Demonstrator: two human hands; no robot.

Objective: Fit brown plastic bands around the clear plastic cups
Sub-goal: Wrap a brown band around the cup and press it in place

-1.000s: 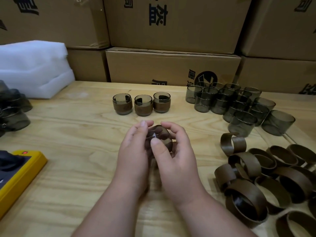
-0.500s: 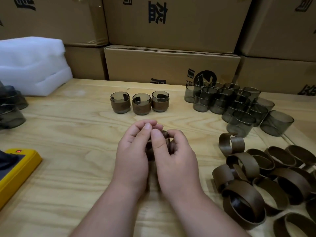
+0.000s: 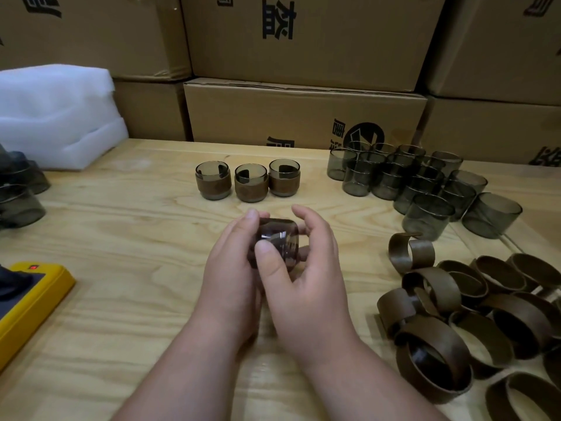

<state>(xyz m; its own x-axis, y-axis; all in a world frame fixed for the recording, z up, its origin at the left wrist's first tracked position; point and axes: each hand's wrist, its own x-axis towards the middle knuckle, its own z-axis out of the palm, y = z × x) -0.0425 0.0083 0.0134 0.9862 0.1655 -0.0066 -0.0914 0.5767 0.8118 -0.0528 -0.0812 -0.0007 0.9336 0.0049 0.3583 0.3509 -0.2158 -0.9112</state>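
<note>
I'm working at a pale plywood table (image 3: 127,226) with the grain running across it, and a wall of stacked cardboard boxes (image 3: 303,113) printed with dark characters closes off the far side. At the far left a block of white foam (image 3: 57,113) sits against the boxes, and below it, at the left edge, a few smoky clear cups (image 3: 21,202) lie half out of view. Nearer me on the left is the corner of a yellow device (image 3: 33,296) with a small red light on it. Past my hands, toward the boxes, three finished cups (image 3: 247,182) stand upright in a row, each wrapped in a brown band. In the middle my left hand (image 3: 227,278) and my right hand (image 3: 306,284) are together above the table, both curled around one cup (image 3: 279,241) lying tilted on its side; my left fingers wrap its left flank and my right thumb presses on its near face, with my right fingers arched over its far side. I can't tell how far a band sits on it. At the far right a cluster of bare clear cups (image 3: 425,183) stands upright, and nearer, on the right, a heap of loose brown bands (image 3: 473,311) lies overlapping, one (image 3: 411,252) standing on edge just beside the cups.
</note>
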